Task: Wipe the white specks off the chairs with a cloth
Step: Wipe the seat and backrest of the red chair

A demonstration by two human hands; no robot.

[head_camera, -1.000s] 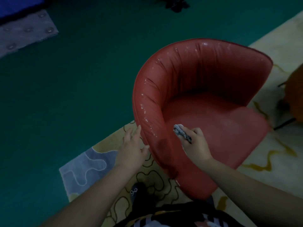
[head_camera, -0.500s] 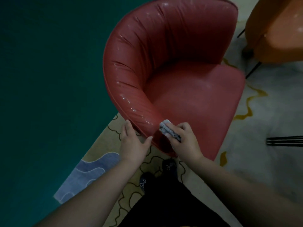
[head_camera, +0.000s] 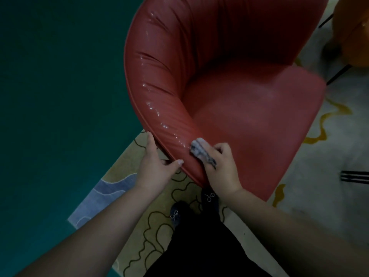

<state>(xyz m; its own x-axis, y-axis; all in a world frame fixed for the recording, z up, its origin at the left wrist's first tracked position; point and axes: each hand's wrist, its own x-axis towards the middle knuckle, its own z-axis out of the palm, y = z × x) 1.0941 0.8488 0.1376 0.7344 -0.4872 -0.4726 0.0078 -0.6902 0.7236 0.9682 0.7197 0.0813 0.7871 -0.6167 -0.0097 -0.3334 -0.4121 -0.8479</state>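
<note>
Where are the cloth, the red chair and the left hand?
cloth (head_camera: 198, 147), head view, its pale bunched end.
red chair (head_camera: 249, 120), head view, middle of the seat.
left hand (head_camera: 155, 168), head view, back of the hand.

1. Chair (head_camera: 249, 116) on rug (head_camera: 159, 222), floor (head_camera: 60, 96) to its left
2. Second chair (head_camera: 353, 33) behind-right
3. Cloth (head_camera: 197, 147) on near armrest, under right hand (head_camera: 221, 166); left hand (head_camera: 154, 166) just left, on rim
</note>
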